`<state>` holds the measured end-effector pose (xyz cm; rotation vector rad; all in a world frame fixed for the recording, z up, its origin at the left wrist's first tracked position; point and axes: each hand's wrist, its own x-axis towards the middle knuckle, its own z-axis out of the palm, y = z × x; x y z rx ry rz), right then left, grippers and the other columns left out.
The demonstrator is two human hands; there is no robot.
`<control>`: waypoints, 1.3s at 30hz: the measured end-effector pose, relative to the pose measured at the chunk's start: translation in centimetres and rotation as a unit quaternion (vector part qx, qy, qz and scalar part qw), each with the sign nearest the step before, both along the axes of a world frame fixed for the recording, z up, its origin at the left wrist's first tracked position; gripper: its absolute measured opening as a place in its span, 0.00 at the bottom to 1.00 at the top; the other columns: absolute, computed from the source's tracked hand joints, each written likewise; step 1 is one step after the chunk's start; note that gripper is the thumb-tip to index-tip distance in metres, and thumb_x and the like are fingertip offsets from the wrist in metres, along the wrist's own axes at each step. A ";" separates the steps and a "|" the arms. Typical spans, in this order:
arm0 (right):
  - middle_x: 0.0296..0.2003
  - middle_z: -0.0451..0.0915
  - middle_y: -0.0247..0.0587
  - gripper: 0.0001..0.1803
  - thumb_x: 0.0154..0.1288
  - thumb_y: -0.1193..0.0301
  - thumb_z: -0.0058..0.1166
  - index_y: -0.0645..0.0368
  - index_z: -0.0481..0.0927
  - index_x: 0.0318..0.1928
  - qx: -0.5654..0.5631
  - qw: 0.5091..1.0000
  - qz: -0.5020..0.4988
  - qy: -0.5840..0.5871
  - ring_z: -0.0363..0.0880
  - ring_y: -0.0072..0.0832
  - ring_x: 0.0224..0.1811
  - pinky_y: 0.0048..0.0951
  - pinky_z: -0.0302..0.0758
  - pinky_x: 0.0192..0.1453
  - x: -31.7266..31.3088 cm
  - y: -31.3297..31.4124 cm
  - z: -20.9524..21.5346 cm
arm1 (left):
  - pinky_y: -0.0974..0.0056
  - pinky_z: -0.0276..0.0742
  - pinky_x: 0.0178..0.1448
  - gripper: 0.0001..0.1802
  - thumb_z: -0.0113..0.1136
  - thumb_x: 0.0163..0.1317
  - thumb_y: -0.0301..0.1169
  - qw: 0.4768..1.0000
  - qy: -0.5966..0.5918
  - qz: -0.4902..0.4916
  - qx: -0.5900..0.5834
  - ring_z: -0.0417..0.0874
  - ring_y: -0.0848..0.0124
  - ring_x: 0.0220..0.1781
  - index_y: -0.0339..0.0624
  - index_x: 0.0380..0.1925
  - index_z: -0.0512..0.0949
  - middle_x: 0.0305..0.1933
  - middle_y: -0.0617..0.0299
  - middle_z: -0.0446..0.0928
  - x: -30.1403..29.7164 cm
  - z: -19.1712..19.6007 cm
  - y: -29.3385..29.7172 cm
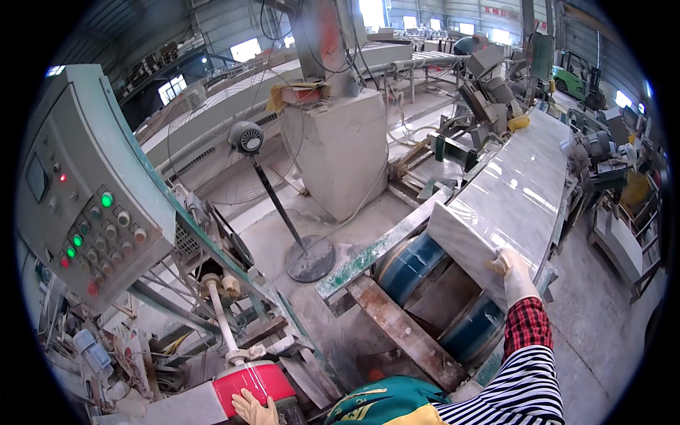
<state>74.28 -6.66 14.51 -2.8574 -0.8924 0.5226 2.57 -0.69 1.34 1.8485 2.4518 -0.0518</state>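
Note:
A long, glossy white-grey marble slab point(506, 191) runs away from me on the right over a roller bed with blue rollers point(418, 269). My right hand point(511, 275), in a pale glove, has its fingers bent over the slab's near edge, with the thumb side toward the left. At the lower left, my left hand point(255, 409), gloved too, lies with fingers stretched out on a red-wrapped roller or drum point(255, 382). A pale flat piece point(184, 404) sits beside that red surface. Whatever is under the left palm is hidden.
A grey control cabinet point(92, 205) with lit buttons stands at left. A fan on a pole point(273, 191) rises from a round base. Behind it are a concrete pillar base point(340, 156) and machinery. Farther right stand motors point(591, 145), a green forklift point(574, 78) and a distant person point(464, 46).

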 end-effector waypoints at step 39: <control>0.54 0.81 0.57 0.34 0.57 0.47 0.65 0.60 0.80 0.56 -0.003 0.999 0.033 0.003 0.79 0.51 0.58 0.45 0.76 0.58 -0.9 -0.8 -0.2 | 0.38 0.46 0.79 0.46 0.48 0.67 0.63 0.999 -0.018 0.026 0.003 0.48 0.34 0.79 0.46 0.76 0.57 0.78 0.29 0.46 1.8 1.6 -0.4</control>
